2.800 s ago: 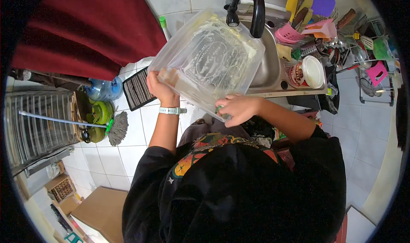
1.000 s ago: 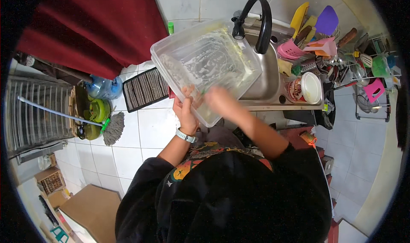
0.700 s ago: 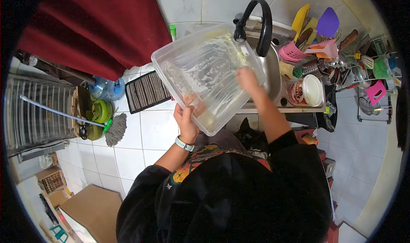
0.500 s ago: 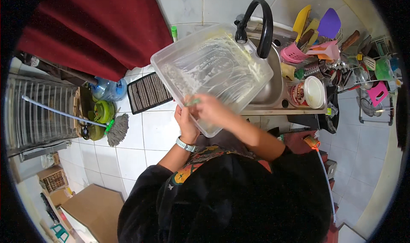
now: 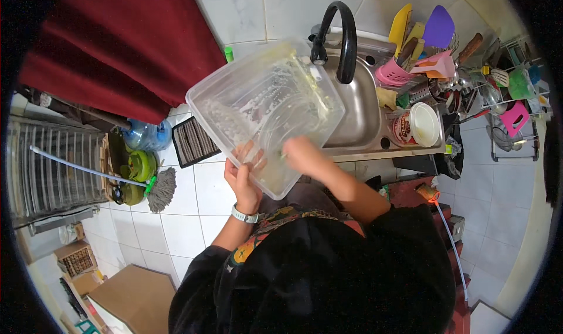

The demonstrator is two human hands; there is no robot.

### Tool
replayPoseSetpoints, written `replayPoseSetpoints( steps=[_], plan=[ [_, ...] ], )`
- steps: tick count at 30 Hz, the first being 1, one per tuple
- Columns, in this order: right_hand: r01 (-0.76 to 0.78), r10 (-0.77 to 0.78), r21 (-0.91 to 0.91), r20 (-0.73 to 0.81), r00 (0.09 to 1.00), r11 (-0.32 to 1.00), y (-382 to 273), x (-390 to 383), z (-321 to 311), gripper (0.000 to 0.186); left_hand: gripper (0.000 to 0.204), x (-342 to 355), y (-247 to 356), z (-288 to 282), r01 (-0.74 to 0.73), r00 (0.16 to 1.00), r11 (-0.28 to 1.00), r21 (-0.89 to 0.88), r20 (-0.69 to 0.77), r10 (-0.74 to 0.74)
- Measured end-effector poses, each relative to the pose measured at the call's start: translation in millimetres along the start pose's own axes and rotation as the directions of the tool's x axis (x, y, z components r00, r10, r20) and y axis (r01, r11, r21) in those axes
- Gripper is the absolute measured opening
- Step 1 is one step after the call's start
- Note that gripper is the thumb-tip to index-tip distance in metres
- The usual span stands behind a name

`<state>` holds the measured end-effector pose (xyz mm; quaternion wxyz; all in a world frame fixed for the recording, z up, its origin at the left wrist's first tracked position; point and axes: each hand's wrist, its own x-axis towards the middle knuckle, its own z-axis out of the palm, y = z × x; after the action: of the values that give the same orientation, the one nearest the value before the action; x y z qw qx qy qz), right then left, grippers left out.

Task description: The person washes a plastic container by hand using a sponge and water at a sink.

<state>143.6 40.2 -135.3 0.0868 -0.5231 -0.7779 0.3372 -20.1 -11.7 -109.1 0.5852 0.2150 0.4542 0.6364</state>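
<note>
Scrubbing the soapy plastic tub point(image 5: 267, 111) over the sink point(image 5: 352, 108) — left hand point(image 5: 243, 178) fingers clamped on its rim, right hand point(image 5: 302, 155) curled inside, contents hidden — rinsing under the tap point(image 5: 343, 38) looks next.

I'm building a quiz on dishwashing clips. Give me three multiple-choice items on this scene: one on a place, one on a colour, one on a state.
1. Where is the clear plastic container?
A. on the floor
B. held tilted beside the sink
C. in the dish rack

2. What colour is the faucet?
A. black
B. white
C. red

3. What is the left hand doing?
A. hanging free
B. gripping the container's near edge
C. holding the mop

Key: B, it is up in both hands; A, the arched spout is black; B, fingers wrap the rim while the right hand works inside.
</note>
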Motion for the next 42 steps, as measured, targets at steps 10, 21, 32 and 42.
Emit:
replayPoseSetpoints(
  steps=[10, 21, 32, 42],
  plan=[
    [-0.177, 0.138, -0.168, -0.220, 0.966, 0.970, 56.7, 38.6, 5.5, 0.010, 0.050, -2.9, 6.0, -4.1, 0.014, 1.000, 0.998, 0.055, 0.011, -0.015],
    [-0.315, 0.224, -0.152, -0.434, 0.873, 0.937, 92.6, 65.5, -22.0, 0.010, 0.053, -4.5, 14.1, 1.6, 0.096, 0.993, 0.995, 0.028, 0.067, -0.097],
    [-0.258, 0.157, -0.160, -0.468, 0.870, 0.953, 123.0, 57.2, -37.3, 0.012, 0.057, -10.9, 26.3, -1.1, 0.143, 0.979, 0.989, -0.047, 0.150, -0.135],
    [-0.348, 0.320, -0.152, -0.177, 0.930, 0.925, 56.9, 24.4, -11.6, 0.012, 0.063, -16.8, 17.3, -3.6, 0.073, 0.990, 0.994, -0.083, 0.127, -0.062]
  ],
)
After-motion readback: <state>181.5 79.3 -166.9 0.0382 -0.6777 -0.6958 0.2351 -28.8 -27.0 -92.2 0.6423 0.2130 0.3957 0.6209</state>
